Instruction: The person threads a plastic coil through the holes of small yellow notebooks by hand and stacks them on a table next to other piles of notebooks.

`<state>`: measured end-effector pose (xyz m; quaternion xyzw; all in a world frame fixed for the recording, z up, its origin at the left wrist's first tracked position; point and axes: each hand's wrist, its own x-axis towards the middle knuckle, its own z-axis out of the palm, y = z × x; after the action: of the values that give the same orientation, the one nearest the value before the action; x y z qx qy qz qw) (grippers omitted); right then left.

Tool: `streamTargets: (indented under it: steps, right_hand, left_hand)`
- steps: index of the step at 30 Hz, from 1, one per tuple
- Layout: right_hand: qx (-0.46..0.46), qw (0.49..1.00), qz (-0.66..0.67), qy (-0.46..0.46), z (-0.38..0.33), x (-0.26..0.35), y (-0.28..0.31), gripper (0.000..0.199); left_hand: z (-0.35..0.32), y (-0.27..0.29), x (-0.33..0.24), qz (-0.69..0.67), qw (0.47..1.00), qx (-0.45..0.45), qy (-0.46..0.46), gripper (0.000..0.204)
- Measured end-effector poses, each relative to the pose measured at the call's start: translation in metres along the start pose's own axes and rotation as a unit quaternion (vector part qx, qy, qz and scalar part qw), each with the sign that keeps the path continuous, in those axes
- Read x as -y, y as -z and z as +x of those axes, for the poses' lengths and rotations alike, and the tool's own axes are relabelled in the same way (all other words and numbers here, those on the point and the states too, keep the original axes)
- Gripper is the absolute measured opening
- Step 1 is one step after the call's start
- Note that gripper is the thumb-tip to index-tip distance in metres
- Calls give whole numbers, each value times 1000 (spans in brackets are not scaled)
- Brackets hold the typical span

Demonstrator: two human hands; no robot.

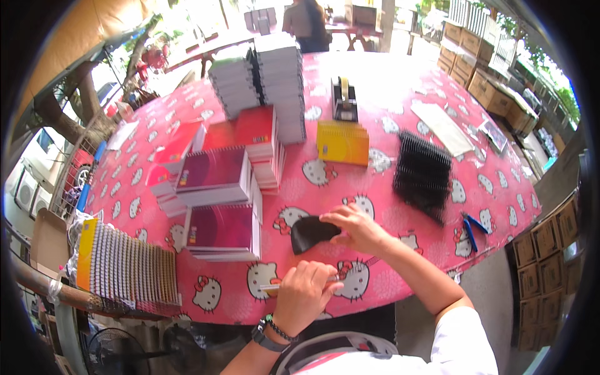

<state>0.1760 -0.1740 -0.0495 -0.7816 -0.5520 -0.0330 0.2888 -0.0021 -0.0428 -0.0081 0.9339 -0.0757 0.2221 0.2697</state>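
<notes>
My right hand (359,230) pinches the edge of a small black pouch-like piece (307,234) between thumb and fingers, just above the pink tablecloth. Nearer to me, my left hand (304,289) is closed around a slim, stick-like thing (269,287). Its pale end pokes out to the left of the fist, and the fingers hide most of it, so I cannot name its kind. Left of both hands lie stacked purple notebooks (222,228). Beyond the right hand is a stack of yellow spiral notebooks (342,142).
Tall stacks of spiral-bound pages (281,87) and red notebooks (256,128) stand behind the purple ones. A tape dispenser (344,103), black binding coils (423,172) and blue-handled pliers (473,231) lie on the table. More spiral notebooks (128,265) line the left edge. A person (305,25) is far off.
</notes>
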Motion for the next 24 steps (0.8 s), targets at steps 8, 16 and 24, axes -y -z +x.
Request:
streamTargets:
  steps: [8,16,24]
  right_hand:
    - [49,993,3,-112,-24,26,15,35]
    - [75,995,-3,-72,-8,18,8,58]
    - [205,968,-28,-142,12,36,24,84]
  left_hand:
    - [-5,-3,9,-23,999,1,-26,16]
    - [-3,0,11,16,997,45,-64,18]
    - [-6,3,20,-24,995,60,-76,24]
